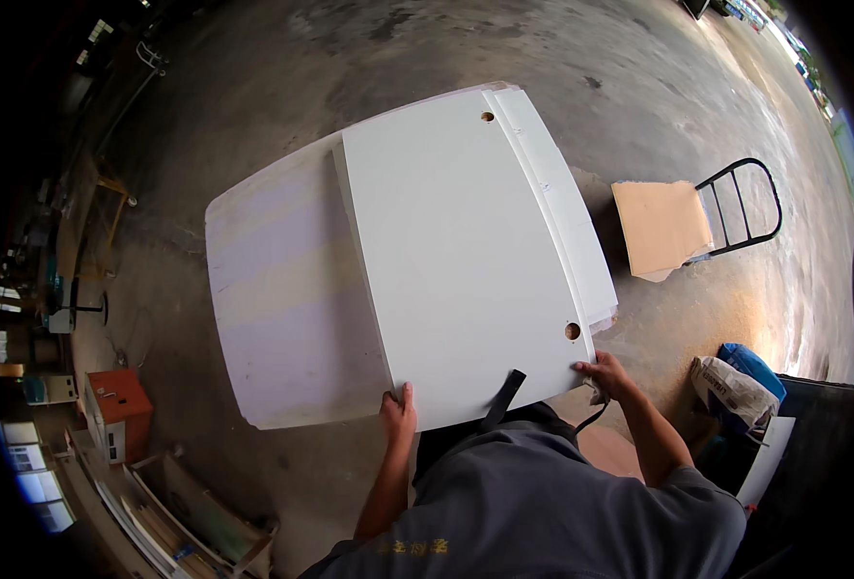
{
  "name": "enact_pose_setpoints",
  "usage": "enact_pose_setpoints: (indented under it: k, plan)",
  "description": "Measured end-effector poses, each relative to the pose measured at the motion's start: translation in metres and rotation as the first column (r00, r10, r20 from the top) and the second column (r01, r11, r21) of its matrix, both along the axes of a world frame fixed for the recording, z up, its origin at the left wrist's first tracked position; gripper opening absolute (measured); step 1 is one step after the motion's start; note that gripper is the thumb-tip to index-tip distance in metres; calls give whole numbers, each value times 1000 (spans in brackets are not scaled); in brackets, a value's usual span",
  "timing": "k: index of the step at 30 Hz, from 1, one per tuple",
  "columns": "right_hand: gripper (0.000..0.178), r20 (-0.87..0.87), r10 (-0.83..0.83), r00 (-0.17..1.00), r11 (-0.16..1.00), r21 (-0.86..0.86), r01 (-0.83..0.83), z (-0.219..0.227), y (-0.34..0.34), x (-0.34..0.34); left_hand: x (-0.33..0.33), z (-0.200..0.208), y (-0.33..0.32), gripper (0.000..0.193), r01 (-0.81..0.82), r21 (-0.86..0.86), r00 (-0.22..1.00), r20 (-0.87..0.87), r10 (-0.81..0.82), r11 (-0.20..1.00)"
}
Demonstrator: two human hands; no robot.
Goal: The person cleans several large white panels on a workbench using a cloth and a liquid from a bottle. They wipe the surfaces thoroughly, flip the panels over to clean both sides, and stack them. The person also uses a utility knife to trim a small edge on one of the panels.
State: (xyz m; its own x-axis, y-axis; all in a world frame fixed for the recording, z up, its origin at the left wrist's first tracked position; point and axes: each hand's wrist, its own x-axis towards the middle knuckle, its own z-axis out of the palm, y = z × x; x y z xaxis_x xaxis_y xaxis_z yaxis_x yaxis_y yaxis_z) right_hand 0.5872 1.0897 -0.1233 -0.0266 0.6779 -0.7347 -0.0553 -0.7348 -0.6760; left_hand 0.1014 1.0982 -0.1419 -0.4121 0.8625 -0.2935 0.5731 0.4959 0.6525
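Observation:
A large white panel (456, 241) with two round holes along its right side lies over a table with a pale, worn top (282, 289). My left hand (400, 413) is closed on the panel's near left corner, thumb on the upper face. At the near right corner, my right hand (605, 374) grips the panel's edge just below one of the holes. Under the panel, another white board (567, 207) sticks out along the right. The fingers beneath the panel are hidden. A black strap (504, 398) rests against the near edge between my hands.
To the right stands a cart with a tan board (661, 227) and a black tubular handle (772, 198). White and blue sacks (736, 386) sit at the near right. An orange-red cabinet (120, 415) and several leaning boards (195, 502) are at the near left.

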Motion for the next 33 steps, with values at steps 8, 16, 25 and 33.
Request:
enact_pose_setpoints:
  k: [8, 16, 25, 33]
  plan:
    - [73, 416, 252, 874, 962, -10, -273, 29, 37, 46, 37, 20, 24, 65, 64, -181, 994, -80, -80, 981]
    - [115, 659, 228, 717, 962, -41, -268, -33, 18, 10, 45, -10, -15, 134, 521, -120, 834, -137, -534, 845]
    - [94, 747, 39, 663, 936, 205, -286, -56, -20, 0, 45, -16, -13, 121, 524, 94, 842, -208, -498, 847]
    - [90, 712, -2, 702, 903, 303, -306, -66, -2, 10, 39, -33, -14, 107, 542, 42, 811, -287, -510, 839]
